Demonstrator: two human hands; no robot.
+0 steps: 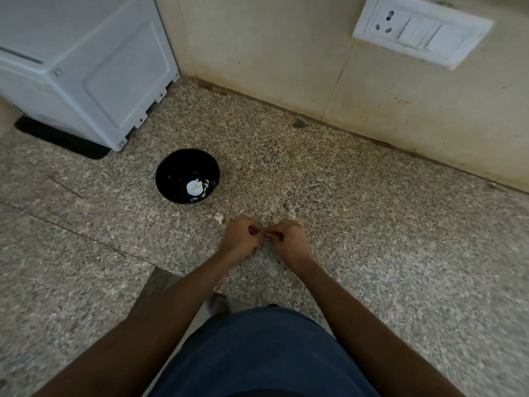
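The person stands at a speckled stone bench with both forearms stretched forward and the 2 hands brought together over its near middle. The left hand has its fingers curled in, and its fingertips meet those of the right hand, which is curled the same way. Between them they pinch a small pale piece, held just above the bench; it is too small to tell what it is. Just to the left of the left hand, a pale scrap lies on the bench, apart from the fingers. Farther left and beyond the hands stands a black bowl, upright, with a round white lump and several small white pieces lying in its bottom. Behind the bowl, at the far left, a white appliance sits on a dark mat. The cream wall runs along the back of the bench and carries a white socket plate at the upper right. A dark blue garment fills the bottom of the view, and a sandalled foot shows below the bench edge.
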